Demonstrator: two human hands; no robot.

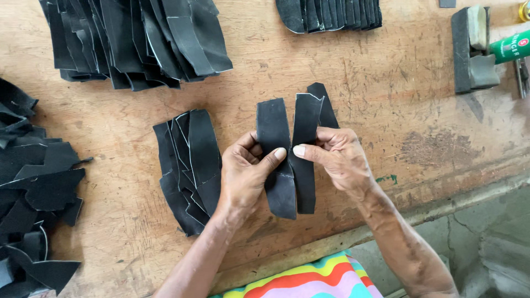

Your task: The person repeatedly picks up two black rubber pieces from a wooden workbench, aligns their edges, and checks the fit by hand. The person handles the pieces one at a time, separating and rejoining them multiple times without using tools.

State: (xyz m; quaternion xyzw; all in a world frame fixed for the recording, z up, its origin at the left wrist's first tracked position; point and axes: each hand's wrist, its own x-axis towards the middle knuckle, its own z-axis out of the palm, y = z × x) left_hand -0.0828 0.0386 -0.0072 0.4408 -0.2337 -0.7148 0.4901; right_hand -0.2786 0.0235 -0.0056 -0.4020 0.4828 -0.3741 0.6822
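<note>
left hand (243, 174) grasping one long black curved leather strip (276, 160) | right hand (339, 157) grasping second black leather strip (305, 160) | strips side by side, touching, long axes pointing away from the person, above worn wooden counter (386, 83) | fanned black leather stack (187, 165) just left of left hand

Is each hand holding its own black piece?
Yes, the left hand pinches one black piece and the right hand pinches another black piece beside it.

Only one labelled thing is showing here: a green tube (510, 47) with a white and red label is lying at the top right edge of the wooden bench (386, 83), beside a grey block (472, 49).
</note>
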